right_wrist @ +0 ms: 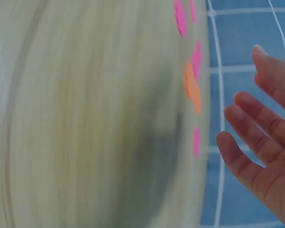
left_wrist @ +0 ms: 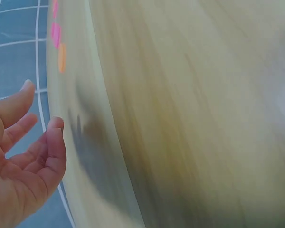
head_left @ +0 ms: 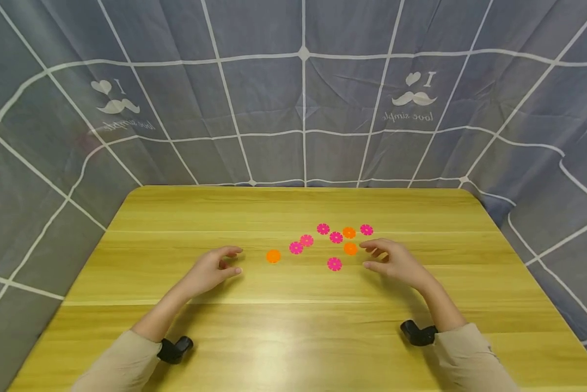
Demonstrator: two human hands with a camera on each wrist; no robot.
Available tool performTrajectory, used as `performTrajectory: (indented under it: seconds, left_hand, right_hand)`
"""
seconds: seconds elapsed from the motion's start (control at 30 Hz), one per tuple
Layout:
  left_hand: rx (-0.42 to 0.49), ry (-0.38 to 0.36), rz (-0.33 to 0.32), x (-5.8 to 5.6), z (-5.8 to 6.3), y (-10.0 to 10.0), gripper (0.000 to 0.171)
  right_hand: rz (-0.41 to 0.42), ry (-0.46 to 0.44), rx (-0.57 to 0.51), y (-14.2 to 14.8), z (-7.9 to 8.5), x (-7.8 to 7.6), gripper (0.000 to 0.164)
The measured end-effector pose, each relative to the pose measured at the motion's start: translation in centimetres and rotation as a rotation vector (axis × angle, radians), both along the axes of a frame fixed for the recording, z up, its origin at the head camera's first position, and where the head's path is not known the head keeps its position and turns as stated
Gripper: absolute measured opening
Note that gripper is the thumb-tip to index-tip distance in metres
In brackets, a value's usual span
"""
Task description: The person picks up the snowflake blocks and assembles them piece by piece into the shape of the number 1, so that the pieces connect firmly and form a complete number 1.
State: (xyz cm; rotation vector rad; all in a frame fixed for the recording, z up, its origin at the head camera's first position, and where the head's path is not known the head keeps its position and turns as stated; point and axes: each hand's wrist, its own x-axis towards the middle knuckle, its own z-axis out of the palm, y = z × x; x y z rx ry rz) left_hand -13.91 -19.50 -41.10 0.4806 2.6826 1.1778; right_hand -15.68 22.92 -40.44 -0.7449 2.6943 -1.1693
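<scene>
Several flat, notched round discs, pink and orange, lie scattered on the wooden table (head_left: 274, 326). My left hand (head_left: 212, 272) hovers above the wood, fingers loosely bent and holding nothing; nearest to it is an orange disc (head_left: 273, 256). Over on the right, my right hand (head_left: 393, 262) is also empty, its fingers relaxed and spread, close to another orange disc (head_left: 350, 249). A pink disc (head_left: 335, 264) lies nearer the front between the hands, and a pink disc (head_left: 366, 230) sits farthest right. In the right wrist view the fingers (right_wrist: 242, 156) are apart.
A blue-grey curtain (head_left: 269, 109) with white grid lines hangs behind the table and at both sides. Black devices (head_left: 175, 349) are strapped at both wrists, by the beige sleeves (head_left: 122, 365). Hand shadows fall on the table.
</scene>
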Motion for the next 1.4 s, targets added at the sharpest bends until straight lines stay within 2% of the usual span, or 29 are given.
performTrajectory:
  seconds: [0.2,0.3,0.4,0.47,0.7,0.97,1.2,1.4]
  left_hand:
    - [0.017,-0.04,-0.017,-1.0,-0.2,2.1,0.044]
    - [0.026,-0.047,-0.062,-1.4,-0.3,3.1,0.046]
    - [0.042,-0.068,-0.069,-1.7,-0.4,4.1,0.047]
    - [0.039,-0.067,-0.052,-2.0,-0.6,4.6,0.046]
    - [-0.041,0.037,-0.011,-3.2,-1.6,6.2,0.042]
    - [-0.141,0.042,0.126,-3.3,-1.5,7.9,0.035]
    - [-0.215,0.006,0.152,-3.3,-1.3,8.4,0.032]
    - [-0.186,0.018,0.143,-3.4,-1.3,8.6,0.034]
  right_hand:
    - [0.073,-0.099,-0.012,-3.1,-1.4,-0.7,0.042]
    - [0.106,-0.08,0.024,-4.2,-1.8,-1.1,0.043]
    - [0.11,-0.046,0.064,-5.0,-2.2,-1.4,0.041]
    - [0.101,-0.041,0.077,-5.5,-2.4,-1.6,0.04]
    - [0.035,-0.07,0.128,-6.6,-2.7,-2.1,0.034]
    - [-0.053,-0.152,0.133,-7.3,-2.8,-2.0,0.026]
    - [-0.07,-0.185,0.106,-7.3,-2.6,-2.1,0.026]
    - [-0.057,-0.181,0.079,-7.1,-2.6,-1.9,0.029]
